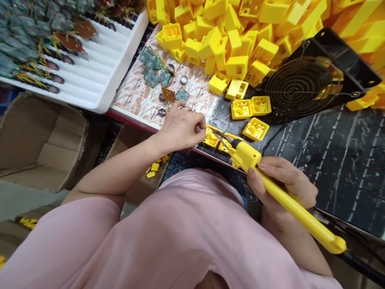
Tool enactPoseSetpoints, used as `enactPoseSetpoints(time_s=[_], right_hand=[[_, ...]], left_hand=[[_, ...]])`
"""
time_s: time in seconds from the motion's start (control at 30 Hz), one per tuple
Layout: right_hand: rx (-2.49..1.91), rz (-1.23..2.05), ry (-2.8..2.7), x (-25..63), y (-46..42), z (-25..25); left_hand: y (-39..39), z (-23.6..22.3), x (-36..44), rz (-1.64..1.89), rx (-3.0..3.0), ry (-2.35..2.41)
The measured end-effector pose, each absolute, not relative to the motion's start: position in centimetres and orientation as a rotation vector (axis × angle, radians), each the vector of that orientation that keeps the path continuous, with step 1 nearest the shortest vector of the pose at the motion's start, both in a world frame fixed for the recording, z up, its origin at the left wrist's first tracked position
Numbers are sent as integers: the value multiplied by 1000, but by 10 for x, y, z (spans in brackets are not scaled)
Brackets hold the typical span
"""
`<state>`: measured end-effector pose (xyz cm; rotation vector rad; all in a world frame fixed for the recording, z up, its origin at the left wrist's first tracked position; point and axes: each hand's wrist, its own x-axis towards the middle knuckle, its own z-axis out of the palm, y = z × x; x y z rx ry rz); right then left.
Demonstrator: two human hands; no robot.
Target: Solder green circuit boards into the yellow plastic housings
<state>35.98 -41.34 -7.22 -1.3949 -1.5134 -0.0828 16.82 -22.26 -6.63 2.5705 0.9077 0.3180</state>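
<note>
My right hand (pixel 285 180) is wrapped round the handle of a yellow soldering iron (pixel 297 210), which points to the left. Its dark tip reaches down to an open yellow plastic case (pixel 209 137) at the bench's front edge. Against that case rests my left hand (pixel 183 126), thumb and fingers curled together; whatever they pinch is hidden. A second yellow case (pixel 225 145) lies under the iron's front end, partly covered. Just beyond my left hand are a brown circuit board (pixel 167 94), a small green board (pixel 182 94) and several round black parts (pixel 161 112).
A white foam tray (pixel 104 86) with wired boards stands at the left. Yellow cases (pixel 237 66) are heaped at the back. A black fan (pixel 300 86) leans at the right, near more open cases (pixel 255 129). Cardboard boxes (pixel 45 144) sit below the bench.
</note>
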Motion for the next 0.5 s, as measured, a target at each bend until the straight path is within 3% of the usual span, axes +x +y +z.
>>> enactPoseSetpoints(time_s=[0.5], right_hand=[[-1396, -79, -1767, 363, -410, -55]], left_hand=[[-213, -64, 172, 263, 2634, 780]])
